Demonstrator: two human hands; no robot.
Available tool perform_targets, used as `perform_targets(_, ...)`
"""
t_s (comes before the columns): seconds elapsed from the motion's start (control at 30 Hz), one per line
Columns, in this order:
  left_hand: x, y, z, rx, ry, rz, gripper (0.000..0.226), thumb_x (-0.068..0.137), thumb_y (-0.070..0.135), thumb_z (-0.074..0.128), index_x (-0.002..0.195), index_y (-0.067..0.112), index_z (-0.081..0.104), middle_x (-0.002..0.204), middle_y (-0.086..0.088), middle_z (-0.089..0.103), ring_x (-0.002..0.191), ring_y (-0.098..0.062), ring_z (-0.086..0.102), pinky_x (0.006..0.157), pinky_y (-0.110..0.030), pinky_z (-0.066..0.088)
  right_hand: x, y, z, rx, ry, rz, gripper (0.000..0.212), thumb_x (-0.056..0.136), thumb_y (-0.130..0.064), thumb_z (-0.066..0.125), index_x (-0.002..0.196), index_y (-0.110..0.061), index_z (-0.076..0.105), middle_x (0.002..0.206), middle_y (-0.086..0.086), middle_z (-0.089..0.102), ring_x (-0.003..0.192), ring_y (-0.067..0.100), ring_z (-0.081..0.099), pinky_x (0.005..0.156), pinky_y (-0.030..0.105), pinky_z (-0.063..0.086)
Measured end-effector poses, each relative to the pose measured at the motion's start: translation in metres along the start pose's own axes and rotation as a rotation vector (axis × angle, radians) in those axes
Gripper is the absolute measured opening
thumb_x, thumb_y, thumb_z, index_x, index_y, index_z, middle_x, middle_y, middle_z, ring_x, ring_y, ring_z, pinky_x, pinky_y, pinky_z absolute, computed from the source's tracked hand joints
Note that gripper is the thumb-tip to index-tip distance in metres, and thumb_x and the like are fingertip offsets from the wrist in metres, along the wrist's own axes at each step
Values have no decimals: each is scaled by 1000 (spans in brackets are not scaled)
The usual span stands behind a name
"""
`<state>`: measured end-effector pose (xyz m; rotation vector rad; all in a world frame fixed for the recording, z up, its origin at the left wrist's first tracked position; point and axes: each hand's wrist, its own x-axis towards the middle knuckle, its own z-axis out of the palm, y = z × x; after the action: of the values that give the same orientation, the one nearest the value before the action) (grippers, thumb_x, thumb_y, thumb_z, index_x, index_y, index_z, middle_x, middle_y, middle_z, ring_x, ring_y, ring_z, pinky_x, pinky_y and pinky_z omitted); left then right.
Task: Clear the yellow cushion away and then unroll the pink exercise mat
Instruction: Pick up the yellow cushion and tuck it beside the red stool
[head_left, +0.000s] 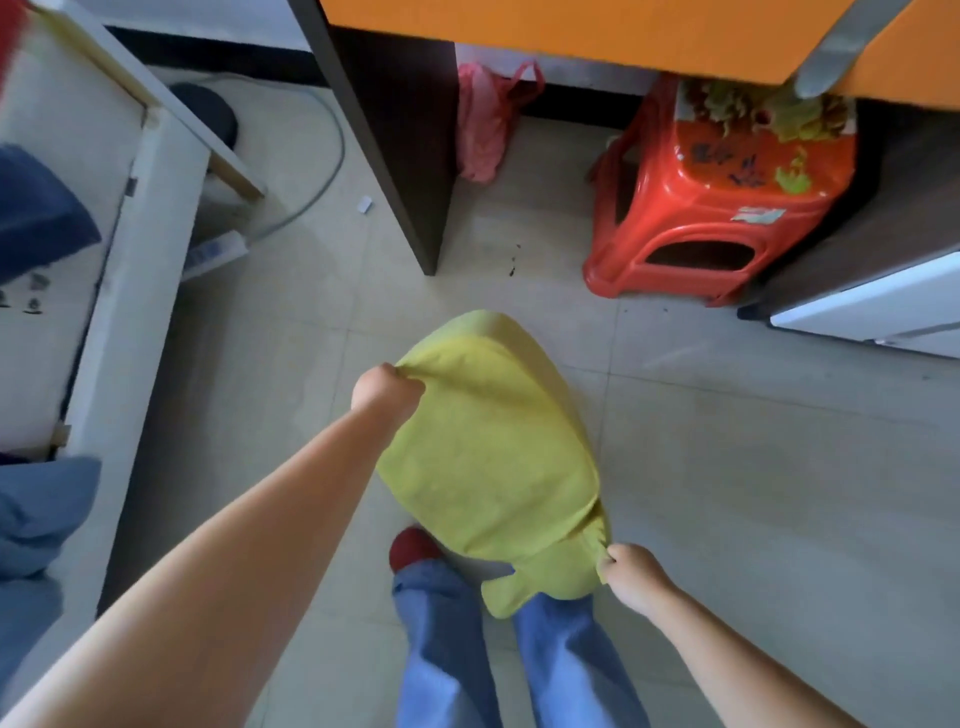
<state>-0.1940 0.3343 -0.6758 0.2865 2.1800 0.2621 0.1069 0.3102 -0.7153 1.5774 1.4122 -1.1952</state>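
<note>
Two bare hands hold one soft yellow fabric cushion up off the pale tiled floor, so step one, clearing the cushion, is in hand; unrolling has not begun. Nearest, below the cushion: blue jean legs and a red shoe toe poking out under the cushion's lower edge. Right hand at the cushion's near right corner, fingers pinched tight on a bunched tip of fabric. Left hand at the cushion's far left edge, fist closed on a gathered fold, arm stretched long across the frame. Cushion hangs slack between the two grips, rounded end pointing away, nothing else touching it that I can see. Left of the cushion: white bed frame with blue bedding. Beyond the cushion, right: orange-red plastic stool with stickers, tucked under an orange-topped desk. Straight beyond: dark desk panel, pink plastic bag behind it. Beyond left: white power strip and grey cable on the floor. Pink exercise mat not in view anywhere. Next move, my guess: carry the cushion to one side, likely bed or stool, let go with both hands, then find the mat; the open floor right of the cushion looks like enough room to roll it out.
</note>
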Motion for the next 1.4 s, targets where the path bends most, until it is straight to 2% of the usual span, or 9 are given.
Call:
perform_targets(0.17, 34, 21, 16, -41, -48, 65, 38, 86, 14, 52, 121, 0, 53, 82, -8, 55, 82, -24, 51, 73, -30, 43, 35, -22, 22, 147, -43, 102, 27, 94, -11, 35, 93, 3, 59, 96, 24, 59, 109, 32, 57, 70, 26, 37)
perform_targets(0.3, 62, 47, 40, -112, -124, 67, 44, 86, 15, 55, 128, 2, 49, 100, -9, 51, 97, -26, 57, 99, -38, 47, 61, -40, 33, 587, -89, 300, 24, 92, -2, 36, 111, 5, 51, 92, 20, 55, 98, 36, 59, 72, 37, 56)
perform_targets(0.43, 91, 57, 57, -111, -139, 79, 45, 86, 12, 56, 129, -1, 47, 104, -15, 51, 95, -23, 50, 102, -42, 46, 86, -45, 41, 749, -66, 403, 31, 95, -2, 35, 121, 10, 46, 128, 29, 52, 115, 40, 56, 97, 44, 49)
perform_targets(0.57, 114, 50, 70, -104, -133, 83, 44, 87, 12, 54, 129, 0, 46, 99, -12, 47, 92, -22, 49, 95, -37, 47, 106, -48, 53, 657, -70, 347, 31, 92, -3, 42, 119, 9, 52, 124, 28, 58, 113, 37, 58, 84, 38, 53)
perform_targets(0.87, 128, 74, 104, 287, -200, 354, 53, 89, 20, 49, 141, 15, 35, 121, -14, 54, 74, -22, 50, 48, -20, 33, 135, -58, 55, 550, -79, 326, 33, 92, -6, 40, 120, 7, 52, 125, 26, 58, 115, 37, 56, 99, 43, 48)
perform_targets(1.0, 140, 73, 122, 356, -273, 426, 62, 90, 14, 46, 147, 19, 21, 145, -10, 42, 107, -30, 56, 68, -24, 39, 153, -46, 50, 541, -35, 339, 32, 91, -2, 38, 120, 5, 47, 120, 27, 59, 108, 39, 60, 97, 47, 49)
perform_targets(1.17, 151, 67, 127, 296, -320, 404, 63, 91, 16, 47, 147, 21, 19, 147, -10, 40, 108, -28, 55, 71, -27, 45, 156, -39, 49, 479, -114, 280, 28, 93, -8, 35, 114, 0, 53, 107, 20, 62, 99, 32, 62, 91, 40, 50)
perform_targets(1.33, 146, 21, 126, 538, -342, 347, 51, 91, 19, 48, 140, 12, 34, 144, -13, 41, 124, -30, 48, 93, -30, 43, 152, -47, 39, 348, -183, 260, 32, 93, -6, 33, 63, -15, 39, 67, -1, 39, 67, 13, 42, 56, 20, 35)
perform_targets(1.4, 144, -4, 127, 478, -219, 274, 46, 89, 15, 50, 133, 6, 39, 137, -18, 46, 122, -32, 48, 93, -32, 42, 149, -57, 37, 343, -151, 258, 37, 92, -8, 36, 57, -18, 31, 63, -3, 36, 76, 18, 43, 63, 22, 35)
